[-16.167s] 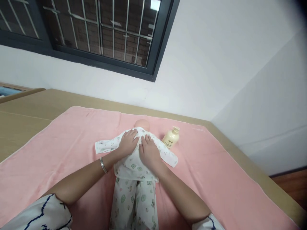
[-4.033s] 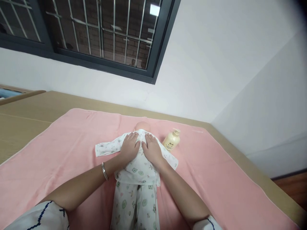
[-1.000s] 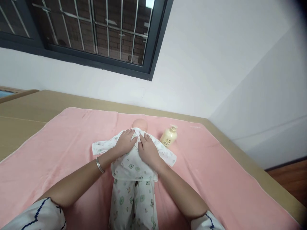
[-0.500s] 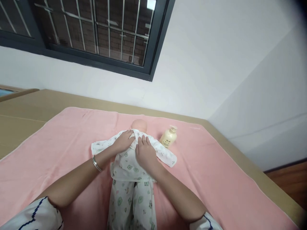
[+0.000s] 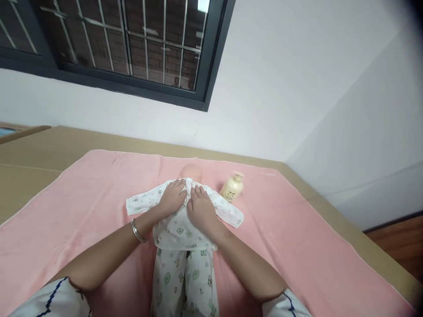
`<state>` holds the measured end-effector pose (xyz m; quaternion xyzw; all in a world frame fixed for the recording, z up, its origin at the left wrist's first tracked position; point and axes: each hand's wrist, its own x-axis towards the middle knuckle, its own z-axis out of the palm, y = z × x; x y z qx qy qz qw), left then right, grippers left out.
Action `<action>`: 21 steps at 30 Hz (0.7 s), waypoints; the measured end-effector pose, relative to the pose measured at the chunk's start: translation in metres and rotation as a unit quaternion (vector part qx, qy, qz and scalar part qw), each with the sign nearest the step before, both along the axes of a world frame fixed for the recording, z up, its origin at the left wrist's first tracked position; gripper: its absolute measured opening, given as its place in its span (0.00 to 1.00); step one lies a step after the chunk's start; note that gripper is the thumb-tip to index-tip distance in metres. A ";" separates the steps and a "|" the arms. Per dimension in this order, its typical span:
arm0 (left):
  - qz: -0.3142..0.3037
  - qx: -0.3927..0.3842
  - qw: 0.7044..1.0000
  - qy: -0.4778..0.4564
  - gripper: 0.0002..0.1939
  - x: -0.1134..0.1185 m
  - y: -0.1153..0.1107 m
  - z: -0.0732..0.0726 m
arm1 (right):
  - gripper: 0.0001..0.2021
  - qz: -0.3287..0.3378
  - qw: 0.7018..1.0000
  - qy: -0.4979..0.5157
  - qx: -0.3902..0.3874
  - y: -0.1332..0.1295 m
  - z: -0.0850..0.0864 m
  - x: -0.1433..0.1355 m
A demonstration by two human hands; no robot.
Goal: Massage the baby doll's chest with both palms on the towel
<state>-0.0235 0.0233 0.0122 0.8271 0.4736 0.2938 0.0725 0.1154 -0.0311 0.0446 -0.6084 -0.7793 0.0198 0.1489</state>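
Note:
A baby doll (image 5: 191,172) lies with its head toward the wall, dressed in a white printed top (image 5: 180,231) and matching trousers (image 5: 200,277). My left hand (image 5: 172,197) rests flat on the upper chest of the top, fingers stretched out toward the neckline. Beside it, my right hand (image 5: 201,209) also lies on the chest, fingers extended and close together. Both hands press on the cloth near the middle of the collar and hide part of it. The doll's sleeves spread out to either side.
A cream pump bottle (image 5: 232,188) leans to the right of the doll, near its sleeve. Under everything is a pink blanket (image 5: 82,198) on a tan padded surface (image 5: 33,149). Behind stand a white wall (image 5: 264,88) and a barred window with a dark frame (image 5: 201,94).
My left hand has shifted slightly to the right over the chest, closer to my right hand. The right hand has barely moved. The view has tilted a little.

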 end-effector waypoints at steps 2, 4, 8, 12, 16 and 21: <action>-0.003 -0.020 1.000 -0.021 0.21 -0.003 0.009 -0.002 | 0.26 0.010 1.000 0.008 -0.006 -0.003 0.001 -0.002; -0.004 -0.024 0.999 -0.034 0.22 -0.003 0.012 -0.007 | 0.26 0.017 0.999 0.026 -0.023 0.002 0.003 0.002; 0.021 -0.003 0.998 -0.053 0.22 0.002 0.007 -0.017 | 0.26 0.015 0.996 0.072 -0.042 0.022 0.002 0.016; 0.034 0.005 0.994 -0.107 0.22 0.004 0.000 -0.021 | 0.26 -0.005 0.996 0.082 -0.022 0.032 -0.007 0.021; 0.034 -0.004 0.988 -0.150 0.22 0.003 -0.003 -0.020 | 0.25 -0.007 0.997 0.077 0.001 0.030 -0.014 0.018; 0.035 -0.012 0.985 -0.166 0.22 0.003 -0.004 -0.021 | 0.25 -0.003 0.995 0.102 0.000 0.030 -0.009 0.020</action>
